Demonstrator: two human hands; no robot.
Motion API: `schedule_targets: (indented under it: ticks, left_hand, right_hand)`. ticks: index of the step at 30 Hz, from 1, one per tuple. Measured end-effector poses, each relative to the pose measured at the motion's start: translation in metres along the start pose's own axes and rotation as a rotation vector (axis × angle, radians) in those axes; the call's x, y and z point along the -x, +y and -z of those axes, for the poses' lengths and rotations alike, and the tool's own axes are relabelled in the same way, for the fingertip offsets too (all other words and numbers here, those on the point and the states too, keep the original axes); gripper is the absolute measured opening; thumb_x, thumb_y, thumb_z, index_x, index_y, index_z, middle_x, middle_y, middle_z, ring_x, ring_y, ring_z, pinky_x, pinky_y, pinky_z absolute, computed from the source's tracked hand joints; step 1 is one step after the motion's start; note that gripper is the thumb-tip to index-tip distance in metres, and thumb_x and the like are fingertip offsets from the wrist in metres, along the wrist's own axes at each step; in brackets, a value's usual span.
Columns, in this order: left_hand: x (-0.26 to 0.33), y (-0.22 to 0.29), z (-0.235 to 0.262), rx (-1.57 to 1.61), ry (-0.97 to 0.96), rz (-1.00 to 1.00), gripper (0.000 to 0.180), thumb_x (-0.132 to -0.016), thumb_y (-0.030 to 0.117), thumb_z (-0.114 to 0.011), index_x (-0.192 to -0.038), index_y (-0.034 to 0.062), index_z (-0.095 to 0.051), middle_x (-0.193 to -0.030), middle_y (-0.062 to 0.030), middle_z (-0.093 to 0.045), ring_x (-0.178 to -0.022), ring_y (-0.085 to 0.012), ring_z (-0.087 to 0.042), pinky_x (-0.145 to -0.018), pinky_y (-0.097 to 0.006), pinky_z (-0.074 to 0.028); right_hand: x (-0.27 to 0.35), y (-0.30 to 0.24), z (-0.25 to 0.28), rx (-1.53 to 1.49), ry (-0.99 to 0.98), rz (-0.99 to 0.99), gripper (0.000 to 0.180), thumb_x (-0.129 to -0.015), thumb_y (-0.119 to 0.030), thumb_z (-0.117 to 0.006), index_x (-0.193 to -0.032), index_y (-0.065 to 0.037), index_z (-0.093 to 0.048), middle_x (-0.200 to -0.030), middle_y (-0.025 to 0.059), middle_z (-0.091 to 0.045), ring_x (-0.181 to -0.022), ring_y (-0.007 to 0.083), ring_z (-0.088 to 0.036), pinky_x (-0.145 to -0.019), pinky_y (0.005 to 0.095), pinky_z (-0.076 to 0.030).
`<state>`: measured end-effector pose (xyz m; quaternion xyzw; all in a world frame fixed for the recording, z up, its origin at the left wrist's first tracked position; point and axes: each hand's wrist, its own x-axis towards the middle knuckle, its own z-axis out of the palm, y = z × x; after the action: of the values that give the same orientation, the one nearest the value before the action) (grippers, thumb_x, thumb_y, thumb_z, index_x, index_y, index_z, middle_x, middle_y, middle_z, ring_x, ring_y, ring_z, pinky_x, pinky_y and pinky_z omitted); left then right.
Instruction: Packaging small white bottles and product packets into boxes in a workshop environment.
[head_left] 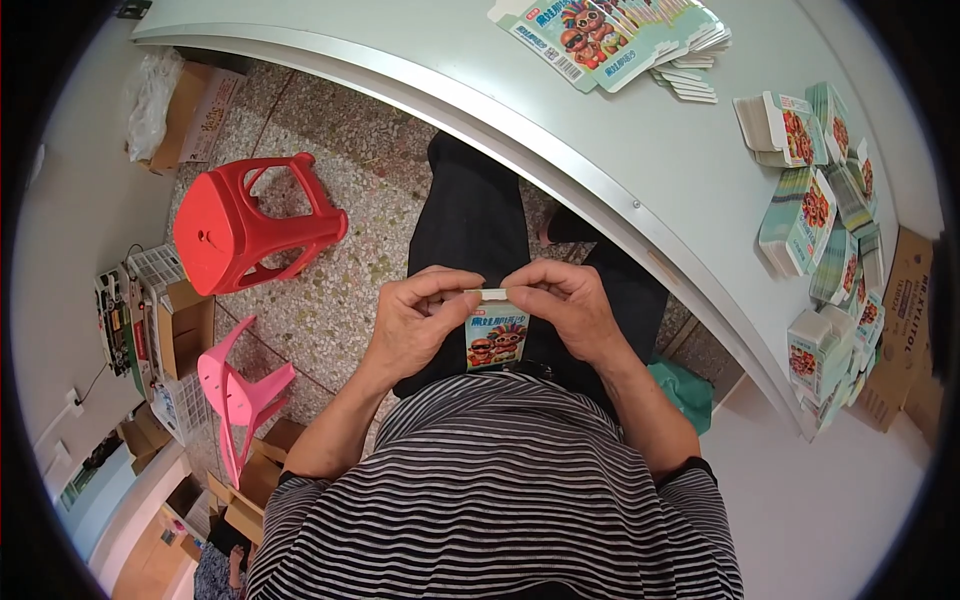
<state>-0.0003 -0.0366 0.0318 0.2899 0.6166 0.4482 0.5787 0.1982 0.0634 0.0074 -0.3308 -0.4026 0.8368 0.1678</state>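
Between my two hands, over my lap, is a small light-blue printed carton (497,345) with cartoon figures on its front. My left hand (422,312) pinches the left end of its pale top edge between thumb and fingers. At the right end of that edge, my right hand (566,308) has the same kind of pinch. The carton hangs upright against my dark trousers, its lower end close to my striped shirt. Whether its top flap is fully closed, I cannot tell.
Fanned flat cartons (600,40) lie on the pale table (560,125) ahead. Several carton stacks (797,222) stand at its right, beside a brown cardboard box (898,335). On the floor to the left are a red stool (210,235) and a pink plastic seat (245,392). Another person (218,572) shows at lower left.
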Motion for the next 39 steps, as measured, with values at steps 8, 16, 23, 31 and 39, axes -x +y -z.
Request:
schedule_targets:
  ticks: [8, 16, 23, 31, 39]
  left_hand:
    - [-0.004, -0.004, 0.012, -0.262, -0.128, -0.102, 0.015, -0.087, 0.000, -0.069, -0.101, -0.0012, -0.072, -0.103, -0.0139, -0.070, -0.082, -0.0124, -0.066, -0.071, -0.023, -0.053]
    - [-0.008, -0.006, 0.022, -0.307, -0.130, -0.309, 0.020, -0.079, 0.000, -0.077, -0.099, -0.0004, -0.074, -0.095, -0.0125, -0.071, -0.078, -0.0131, -0.066, -0.066, -0.025, -0.052]
    - [-0.102, 0.148, 0.038, -0.033, 0.588, -0.697, 0.024, -0.091, 0.011, -0.063, -0.107, -0.0057, -0.068, -0.092, -0.0128, -0.069, -0.077, -0.0201, -0.069, -0.071, -0.029, -0.055]
    - [-0.208, 0.159, 0.045, -0.301, 0.225, -0.714, 0.070, -0.086, 0.038, -0.071, -0.127, -0.0120, -0.045, -0.094, -0.0200, -0.068, -0.069, -0.0202, -0.068, -0.061, -0.029, -0.054]
    - [-0.148, 0.111, -0.012, -0.010, 0.449, -0.456, 0.061, -0.080, 0.023, -0.079, -0.120, -0.0146, -0.054, -0.103, -0.0164, -0.066, -0.081, -0.0206, -0.067, -0.068, -0.030, -0.056]
  right_hand:
    - [-0.002, 0.009, 0.013, 0.434, -0.104, 0.396, 0.021, -0.084, -0.006, -0.073, -0.104, 0.001, -0.072, -0.096, 0.0097, -0.069, -0.087, 0.0161, -0.065, -0.075, 0.0270, -0.051]
    - [-0.007, -0.004, 0.009, 0.541, -0.134, 0.476, 0.031, -0.078, -0.005, -0.077, -0.109, -0.001, -0.071, -0.101, 0.0112, -0.068, -0.089, 0.0191, -0.066, -0.079, 0.0283, -0.052]
    - [-0.044, -0.120, 0.034, 0.949, 0.564, 0.893, 0.039, -0.081, -0.013, -0.077, -0.116, -0.001, -0.065, -0.102, 0.0079, -0.066, -0.090, 0.0149, -0.062, -0.077, 0.0274, -0.051]
    - [-0.125, -0.153, 0.042, 1.723, 0.753, 0.729, 0.067, -0.067, -0.041, -0.084, -0.114, 0.001, -0.064, -0.115, 0.0181, -0.060, -0.108, 0.0347, -0.055, -0.093, 0.0447, -0.045]
    - [-0.106, -0.157, 0.031, 1.227, 0.743, 0.571, 0.044, -0.077, -0.029, -0.080, -0.101, 0.002, -0.059, -0.093, 0.0106, -0.064, -0.086, 0.0224, -0.062, -0.076, 0.0353, -0.050]
